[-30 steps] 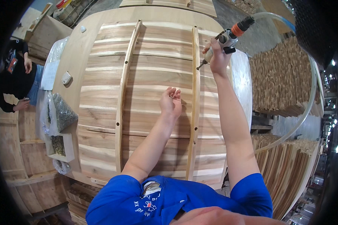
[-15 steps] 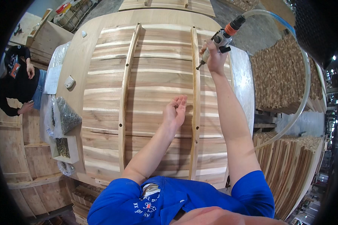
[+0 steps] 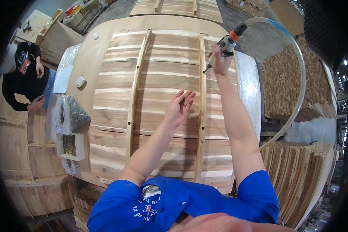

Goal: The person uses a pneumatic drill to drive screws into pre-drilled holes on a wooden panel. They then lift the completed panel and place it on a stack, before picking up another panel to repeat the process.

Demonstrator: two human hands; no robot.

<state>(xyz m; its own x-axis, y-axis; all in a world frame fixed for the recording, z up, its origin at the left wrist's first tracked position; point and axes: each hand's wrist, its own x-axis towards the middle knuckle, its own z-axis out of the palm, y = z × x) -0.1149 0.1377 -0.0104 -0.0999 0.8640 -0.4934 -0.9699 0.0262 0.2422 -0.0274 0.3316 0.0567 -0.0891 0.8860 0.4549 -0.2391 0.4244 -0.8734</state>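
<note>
My right hand [image 3: 221,62] is closed around an air screwdriver [image 3: 227,45] with an orange ring and a hose at its back end. Its bit points down at the right wooden batten [image 3: 201,96], at or just above a hole in the upper part. Lower down, over the slatted wooden panel [image 3: 164,83], hovers my left hand [image 3: 179,108], palm turned up, with fingers loosely bent and apart. Whether anything small lies in that palm, I cannot make out. A second batten [image 3: 134,92] with dark holes runs along the panel's left part.
Left of the panel are a bag of small dark hardware [image 3: 76,115], a white box of fasteners [image 3: 78,149] and a small white device [image 3: 80,82]. A person in black [image 3: 27,77] is at far left. The clear air hose [image 3: 303,73] loops at right, before stacked boards [image 3: 282,81].
My left hand has turned a little and its fingers have spread. The screwdriver stays at about the same place on the right batten. The whole view has shifted slightly.
</note>
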